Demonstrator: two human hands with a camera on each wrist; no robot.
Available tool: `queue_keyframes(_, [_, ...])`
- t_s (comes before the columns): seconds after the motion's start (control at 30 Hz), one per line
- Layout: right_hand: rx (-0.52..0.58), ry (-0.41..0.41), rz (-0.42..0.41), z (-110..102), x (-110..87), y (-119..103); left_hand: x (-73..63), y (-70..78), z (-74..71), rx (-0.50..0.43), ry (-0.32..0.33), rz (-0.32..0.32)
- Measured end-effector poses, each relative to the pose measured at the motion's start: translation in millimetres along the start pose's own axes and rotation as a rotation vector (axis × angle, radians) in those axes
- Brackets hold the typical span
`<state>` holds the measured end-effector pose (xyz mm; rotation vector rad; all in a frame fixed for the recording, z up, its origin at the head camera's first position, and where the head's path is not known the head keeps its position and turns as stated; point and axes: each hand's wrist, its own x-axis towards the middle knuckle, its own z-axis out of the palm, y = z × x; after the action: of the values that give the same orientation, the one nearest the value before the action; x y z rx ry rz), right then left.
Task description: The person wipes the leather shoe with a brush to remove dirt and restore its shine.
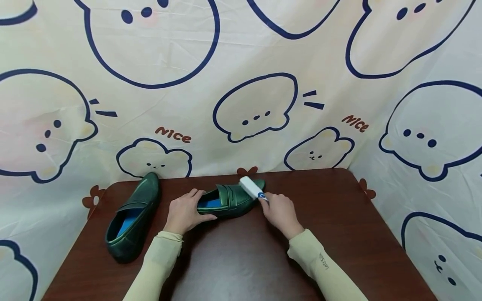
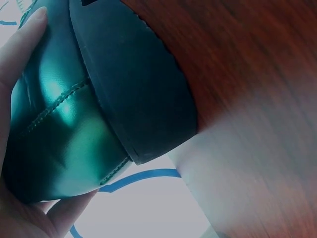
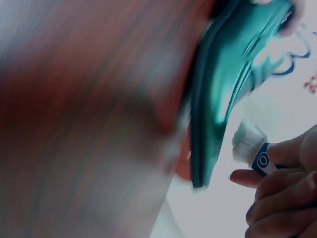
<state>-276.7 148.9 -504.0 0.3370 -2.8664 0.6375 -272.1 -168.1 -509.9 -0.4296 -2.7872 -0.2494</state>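
A green loafer with a blue insole lies sideways near the table's back edge, toe to the right. My left hand grips it round the heel, thumb along the near side; the left wrist view shows the heel between thumb and fingers. In my right hand is a small white brush with a blue band, held by its handle. Its white head overlaps the shoe's toe in the head view. In the right wrist view the bristles are beside the toe end.
A second green loafer with a blue insole stands at the table's left, toe pointing to the back. The dark brown wooden table backs onto a cream cloth printed with blue-outlined cartoon figures, which also hangs at both sides.
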Motion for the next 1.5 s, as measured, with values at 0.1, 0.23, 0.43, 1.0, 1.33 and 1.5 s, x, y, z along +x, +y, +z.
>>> queue_keyframes(0.1, [0.035, -0.029, -0.036, 3.4, -1.3, -10.5, 0.6, 0.0, -0.4, -0.004, -0.001, -0.007])
queue_keyframes(0.23, [0.017, -0.031, -0.048, 8.4, 0.3, -13.2, 0.1, 0.1, -0.8, -0.006, -0.014, -0.007])
queue_keyframes(0.43, [-0.06, 0.005, -0.052, 9.9, 4.0, 4.0, -1.0, 1.1, -1.1, 0.004, -0.002, -0.021])
queue_keyframes(1.0, [-0.189, 0.113, 0.05, 2.8, 8.7, 23.7, -4.1, -0.7, -2.9, -0.036, -0.034, -0.028])
queue_keyframes(1.33, [-0.146, 0.074, 0.045, -3.6, 7.3, 23.9, -13.4, -27.5, -6.2, -0.49, -0.155, -0.185])
queue_keyframes(1.5, [-0.139, 0.082, 0.025, -6.5, 5.7, 21.5, -15.6, -32.0, 1.7, -0.496, -0.088, -0.15])
